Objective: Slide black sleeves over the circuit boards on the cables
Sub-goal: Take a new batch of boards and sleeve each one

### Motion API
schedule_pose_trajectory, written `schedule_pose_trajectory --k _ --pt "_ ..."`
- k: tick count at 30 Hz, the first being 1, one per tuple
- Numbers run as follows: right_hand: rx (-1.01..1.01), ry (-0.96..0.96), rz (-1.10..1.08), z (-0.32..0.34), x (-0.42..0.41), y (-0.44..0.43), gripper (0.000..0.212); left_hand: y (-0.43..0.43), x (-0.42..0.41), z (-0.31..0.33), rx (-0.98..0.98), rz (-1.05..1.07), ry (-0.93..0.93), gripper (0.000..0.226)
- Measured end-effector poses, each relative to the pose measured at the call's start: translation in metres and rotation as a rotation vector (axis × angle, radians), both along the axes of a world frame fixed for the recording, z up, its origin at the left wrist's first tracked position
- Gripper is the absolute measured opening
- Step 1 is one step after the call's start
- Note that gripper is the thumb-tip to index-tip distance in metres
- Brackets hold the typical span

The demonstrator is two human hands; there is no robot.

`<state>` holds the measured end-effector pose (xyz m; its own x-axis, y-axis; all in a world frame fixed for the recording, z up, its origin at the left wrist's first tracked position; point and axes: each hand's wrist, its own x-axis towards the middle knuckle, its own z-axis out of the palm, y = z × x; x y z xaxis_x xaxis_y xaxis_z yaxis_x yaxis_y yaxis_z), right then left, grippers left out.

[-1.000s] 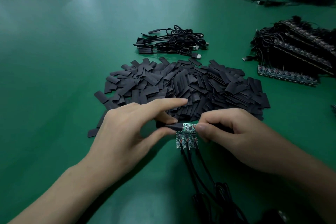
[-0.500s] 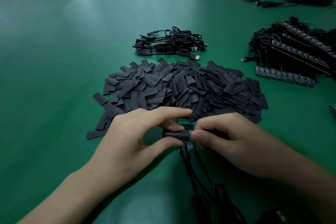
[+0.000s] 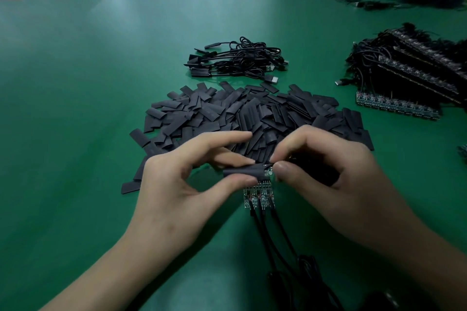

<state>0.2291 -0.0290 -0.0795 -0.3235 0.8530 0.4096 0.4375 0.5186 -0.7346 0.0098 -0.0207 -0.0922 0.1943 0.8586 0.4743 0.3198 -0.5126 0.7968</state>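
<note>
Left hand: thumb and one finger pinch a black sleeve; forefinger stretched out above it.
Right hand: thumb and fingertips clamped on a circuit board at the sleeve's right mouth.
Sleeve: near middle, between the hands; only the board's tip shows.
Other boards: on the green table just nearer, their cables trailing near.
Sleeve pile: just behind the hands.

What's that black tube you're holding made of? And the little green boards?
Sleeve: probably soft plastic or rubber tubing, matte; it is dull black with no shine. Boards: likely stiff green circuit-board laminate, with tiny glinting metal parts.
</note>
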Motion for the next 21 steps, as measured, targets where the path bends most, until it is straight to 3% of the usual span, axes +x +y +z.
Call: schedule_pose_trajectory --k 5,16,21 --pt "0.157 -0.079 -0.093 -0.0015 -0.0031 -0.0018 0.004 -0.0002 0.0023 -0.0017 -0.076 -0.009 -0.081 0.048" --pt "0.216 -0.084 -0.109 -0.0028 -0.0049 -0.0038 0.005 -0.0002 0.0048 -0.0036 -0.102 -0.018 -0.131 0.047" --pt "0.217 -0.085 -0.102 -0.0070 -0.0072 -0.0042 0.004 -0.0019 0.0066 -0.0025 -0.058 -0.015 -0.063 0.048"
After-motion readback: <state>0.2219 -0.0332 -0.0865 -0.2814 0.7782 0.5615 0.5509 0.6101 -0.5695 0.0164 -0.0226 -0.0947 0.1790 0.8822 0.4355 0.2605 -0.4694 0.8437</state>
